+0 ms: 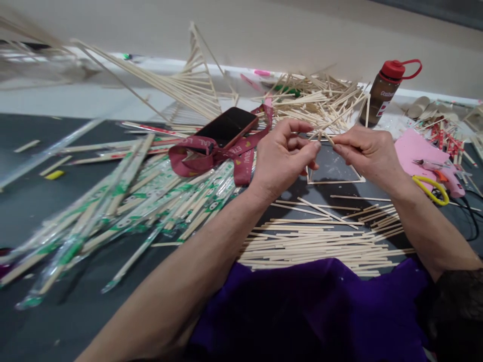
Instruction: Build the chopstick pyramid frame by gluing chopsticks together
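From where I stand, a thin stick bridges the small gap between the two hands, its long axis running roughly crosswise above the stick frame on the tabletop. The right hand pinches it between thumb and fingers; the left hand, loosely curled, brings its thumb close to the other end, though whether it grips I can't tell.
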The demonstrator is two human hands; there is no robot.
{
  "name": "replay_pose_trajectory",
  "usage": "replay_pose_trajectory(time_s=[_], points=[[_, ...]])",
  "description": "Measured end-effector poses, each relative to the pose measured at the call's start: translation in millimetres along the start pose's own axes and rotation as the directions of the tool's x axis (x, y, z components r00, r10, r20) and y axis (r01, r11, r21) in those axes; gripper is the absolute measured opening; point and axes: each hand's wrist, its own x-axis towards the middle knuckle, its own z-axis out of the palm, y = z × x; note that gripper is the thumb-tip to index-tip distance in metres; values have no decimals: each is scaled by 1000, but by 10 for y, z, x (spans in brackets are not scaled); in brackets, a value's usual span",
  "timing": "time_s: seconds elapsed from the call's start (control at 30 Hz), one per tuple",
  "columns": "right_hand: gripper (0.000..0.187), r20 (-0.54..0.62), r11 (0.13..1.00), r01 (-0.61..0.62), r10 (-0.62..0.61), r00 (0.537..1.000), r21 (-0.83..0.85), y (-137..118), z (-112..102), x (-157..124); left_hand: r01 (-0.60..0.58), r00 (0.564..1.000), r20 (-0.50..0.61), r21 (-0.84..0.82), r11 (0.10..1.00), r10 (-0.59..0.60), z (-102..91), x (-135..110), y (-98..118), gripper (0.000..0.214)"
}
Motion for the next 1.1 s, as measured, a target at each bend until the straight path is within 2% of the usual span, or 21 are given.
replay_pose_trajectory(time_s=[0.3,0.43,0.63,0.93,1.1], points=[[20,0,1000,9,-9,1000,-7,-2,6,2,132,991,-6,-184,974,-135,-27,75,-46,14],[20,10,1000,-6,6,1000,-20,4,-2,2,144,988,-42,-145,979,-152,-65,125,-99,15],[21,18,1000,4,-3,1000,-14,17,-1,8,78,992,-95,-68,995,-84,-193,190,-173,17],[20,8,1000,14,-14,1000,-3,37,9,9,93,987,-124,-46,995,-98,-211,177,-89,20],[20,1,999,40,-40,999,0,43,7,10,91,989,-118,-21,996,-93,-213,175,-72,15]])
